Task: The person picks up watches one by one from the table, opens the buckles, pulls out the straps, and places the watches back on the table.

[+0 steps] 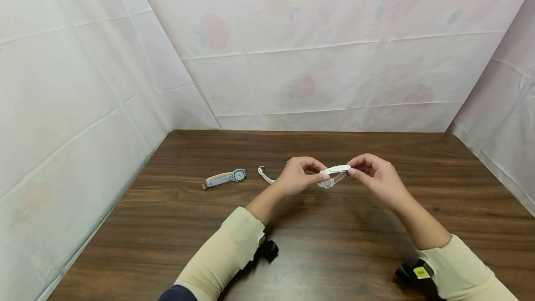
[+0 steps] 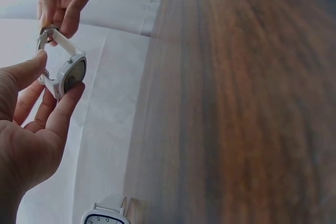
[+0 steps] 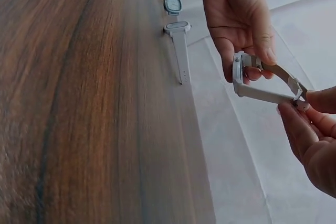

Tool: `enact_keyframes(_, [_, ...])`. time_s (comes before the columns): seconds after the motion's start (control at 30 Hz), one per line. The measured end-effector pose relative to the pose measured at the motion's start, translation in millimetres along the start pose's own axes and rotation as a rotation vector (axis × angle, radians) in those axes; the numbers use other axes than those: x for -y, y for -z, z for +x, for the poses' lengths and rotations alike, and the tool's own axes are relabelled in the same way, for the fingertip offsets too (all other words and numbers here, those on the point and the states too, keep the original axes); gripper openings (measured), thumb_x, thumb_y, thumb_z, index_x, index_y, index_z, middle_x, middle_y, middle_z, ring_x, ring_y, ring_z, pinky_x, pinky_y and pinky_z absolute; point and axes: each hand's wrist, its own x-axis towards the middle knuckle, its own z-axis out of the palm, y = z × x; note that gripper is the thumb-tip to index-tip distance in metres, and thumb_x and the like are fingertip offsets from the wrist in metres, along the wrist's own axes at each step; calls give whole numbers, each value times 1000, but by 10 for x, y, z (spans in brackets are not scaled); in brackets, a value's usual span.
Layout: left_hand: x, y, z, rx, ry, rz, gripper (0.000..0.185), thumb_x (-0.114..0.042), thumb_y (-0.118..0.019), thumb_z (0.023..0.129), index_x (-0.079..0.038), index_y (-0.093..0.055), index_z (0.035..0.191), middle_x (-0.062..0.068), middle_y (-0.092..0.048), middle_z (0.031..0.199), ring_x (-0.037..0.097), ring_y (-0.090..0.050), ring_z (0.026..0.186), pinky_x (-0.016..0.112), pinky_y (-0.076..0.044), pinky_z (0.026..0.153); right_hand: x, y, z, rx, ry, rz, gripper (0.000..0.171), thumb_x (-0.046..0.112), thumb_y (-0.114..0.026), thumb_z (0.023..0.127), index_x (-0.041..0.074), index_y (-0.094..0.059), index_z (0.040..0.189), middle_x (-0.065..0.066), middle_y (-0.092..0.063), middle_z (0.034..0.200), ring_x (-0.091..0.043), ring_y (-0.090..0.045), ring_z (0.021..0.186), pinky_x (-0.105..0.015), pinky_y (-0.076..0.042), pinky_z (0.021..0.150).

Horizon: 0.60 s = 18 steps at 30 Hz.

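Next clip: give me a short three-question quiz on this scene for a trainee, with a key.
1. True or false: the white watch is lying flat on the table.
2. How many watches lie on the table?
3. Which part does the right hand pinch? A) the case B) the buckle end C) nothing

Key
1. False: both hands hold it above the table, the left hand at the case.
2. Two: a blue watch and a second white watch.
3. B

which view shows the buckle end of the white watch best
Right wrist view: the white watch hangs in clear profile, its buckle pinched by the right hand. Left wrist view shows mostly the face; head view shows it small between both hands.
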Motion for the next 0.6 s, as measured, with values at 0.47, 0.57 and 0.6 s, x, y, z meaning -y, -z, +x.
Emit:
enact_keyframes(0.47, [16, -15, -1, 3, 12, -33, 15, -16, -79, 83, -7, -75, 94, -3, -70, 85, 9, -63, 81, 23, -50, 66, 16, -3, 7, -52, 122, -194, 13, 11, -71, 90, 4, -72, 100, -7, -68, 92, -11, -64, 73, -23, -52, 58])
enact_keyframes(0.57, [36, -2, -5, -9, 18, -31, 14, -16, -79, 83, -7, -75, 93, -2, -71, 85, 10, -63, 81, 23, -50, 66, 29, 3, 0, -48, 61, -129, 16, 13, -69, 92, 1, -69, 104, -12, -70, 93, -11, -67, 76, -25, -53, 59])
enact_keyframes(0.6, [42, 1, -4, -14, 17, -28, 14, -16, -80, 83, -7, -75, 93, -2, -71, 85, 10, -63, 81, 23, -50, 66, 34, 7, -4, -47, 46, -107, 18, 13, -68, 93, 0, -69, 105, -13, -70, 94, -11, -67, 77, -25, -54, 60])
